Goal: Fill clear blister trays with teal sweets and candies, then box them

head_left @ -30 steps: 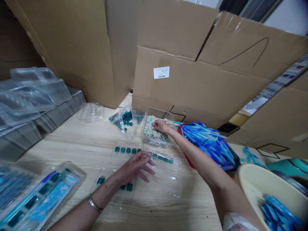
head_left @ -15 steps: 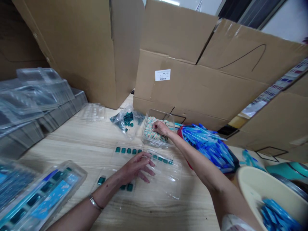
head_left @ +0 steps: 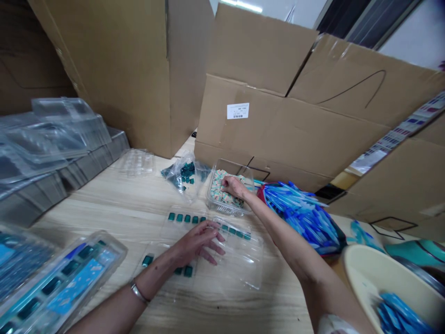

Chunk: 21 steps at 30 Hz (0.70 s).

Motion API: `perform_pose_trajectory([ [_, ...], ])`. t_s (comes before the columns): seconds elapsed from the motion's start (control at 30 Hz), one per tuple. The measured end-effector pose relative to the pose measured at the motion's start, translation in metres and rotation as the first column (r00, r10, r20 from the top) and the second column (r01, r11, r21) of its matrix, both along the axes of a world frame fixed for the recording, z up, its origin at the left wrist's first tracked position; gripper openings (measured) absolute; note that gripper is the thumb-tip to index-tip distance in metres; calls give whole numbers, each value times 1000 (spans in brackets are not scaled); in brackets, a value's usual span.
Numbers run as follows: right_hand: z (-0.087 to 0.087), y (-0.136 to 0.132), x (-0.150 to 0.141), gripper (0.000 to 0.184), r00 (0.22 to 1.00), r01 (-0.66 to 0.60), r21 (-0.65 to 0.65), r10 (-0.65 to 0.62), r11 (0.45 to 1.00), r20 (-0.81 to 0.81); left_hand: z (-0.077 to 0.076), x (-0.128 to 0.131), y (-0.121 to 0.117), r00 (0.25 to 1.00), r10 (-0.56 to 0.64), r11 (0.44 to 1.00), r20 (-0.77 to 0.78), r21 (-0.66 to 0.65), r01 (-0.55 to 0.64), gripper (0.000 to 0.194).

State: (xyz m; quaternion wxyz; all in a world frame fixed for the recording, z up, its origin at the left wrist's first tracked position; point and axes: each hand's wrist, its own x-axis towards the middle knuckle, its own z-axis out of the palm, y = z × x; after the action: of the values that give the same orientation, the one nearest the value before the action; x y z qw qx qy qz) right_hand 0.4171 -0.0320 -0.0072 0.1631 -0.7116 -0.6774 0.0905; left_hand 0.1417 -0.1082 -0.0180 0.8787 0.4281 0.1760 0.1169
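Note:
My left hand (head_left: 200,243) hovers over or rests on clear plastic trays, its fingers spread with nothing in them. Square dark-green gems sit in a row in the upper tray (head_left: 168,231), in the right-hand tray (head_left: 243,264) and in the lower-left tray (head_left: 142,260); the hand covers part of them. Farther back, my right hand (head_left: 233,186) reaches into a clear plastic container (head_left: 227,208) full of small pale pieces (head_left: 219,178) with turquoise and pinkish marks. Its fingers are pinched together among the pieces, and what lies between the fingertips is hidden.
A plastic bag of green gems (head_left: 189,174) lies left of the container. Blue pens (head_left: 299,213) fill a bag at right, beside a cream bowl (head_left: 361,264) with blue packets. Clear boxes (head_left: 62,125) and a filled case (head_left: 76,278) occupy the left. Cardboard (head_left: 278,130) stands behind.
The view has shifted slightly, so everything sits a little farther right and lower. Both hands keep nearly the same places, the left spread over the trays, the right pinched in the container.

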Motion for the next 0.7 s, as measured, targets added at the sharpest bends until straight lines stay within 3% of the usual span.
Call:
perform_pose_trajectory([
  [0.23,-4,0,3,12,994,-20,18,22,1000,-107,-1,0,1,1000,-6,1000,4,1,6,33],
  [0.37,4,0,5,10,986,3,22,0,1000,-166,-1,0,1,1000,-7,1000,2,2,7,33],
  [0.43,12,-4,7,16,964,-18,-29,10,999,-267,-2,0,1,1000,-4,1000,4,2,4,33],
  [0.57,24,-16,11,32,866,-204,-211,75,956,-494,-3,0,1,1000,-11,1000,14,-6,11,33],
  [0.7,25,-25,17,39,862,-204,-218,70,955,-501,-3,-1,1,1000,-22,1000,16,-14,22,32],
])
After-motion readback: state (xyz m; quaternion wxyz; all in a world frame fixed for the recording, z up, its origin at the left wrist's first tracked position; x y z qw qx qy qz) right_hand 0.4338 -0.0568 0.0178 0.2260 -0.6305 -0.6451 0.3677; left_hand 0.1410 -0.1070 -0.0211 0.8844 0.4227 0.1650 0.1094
